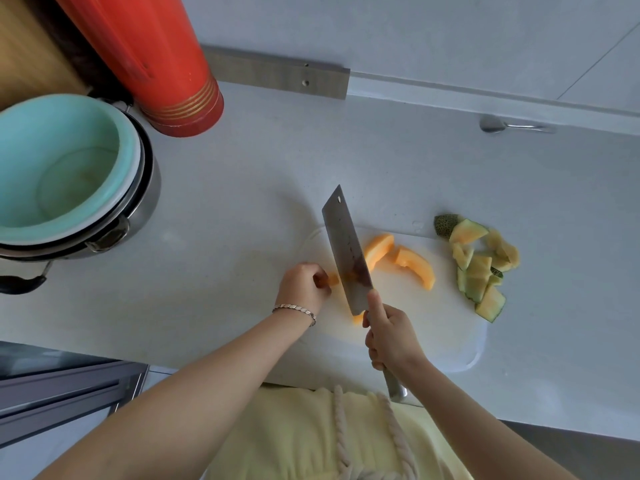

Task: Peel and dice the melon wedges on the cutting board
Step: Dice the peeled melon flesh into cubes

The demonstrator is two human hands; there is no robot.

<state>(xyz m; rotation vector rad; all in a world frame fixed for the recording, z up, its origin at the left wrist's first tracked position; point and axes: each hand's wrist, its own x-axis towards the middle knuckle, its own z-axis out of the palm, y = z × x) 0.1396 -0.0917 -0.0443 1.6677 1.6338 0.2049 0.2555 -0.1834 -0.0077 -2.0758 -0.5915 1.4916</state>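
Left grip (304, 285), fingers curled, pinching a peeled melon strip (333, 279) on the cutting board (450, 341); cleaver (346, 251) set across that strip, its handle clamped in the right grip (391, 337); two peeled wedges (415, 268) right of the blade; rind pile (481, 271) at the board's right edge. Step judged: dicing; next, likely a straight downstroke, with the left fingertips clear of the blade.

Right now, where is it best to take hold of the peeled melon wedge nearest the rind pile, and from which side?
Probably pinch the peeled wedge across its thick middle, from above and from the right, away from the cleaver: it lies flat, ends tapering.
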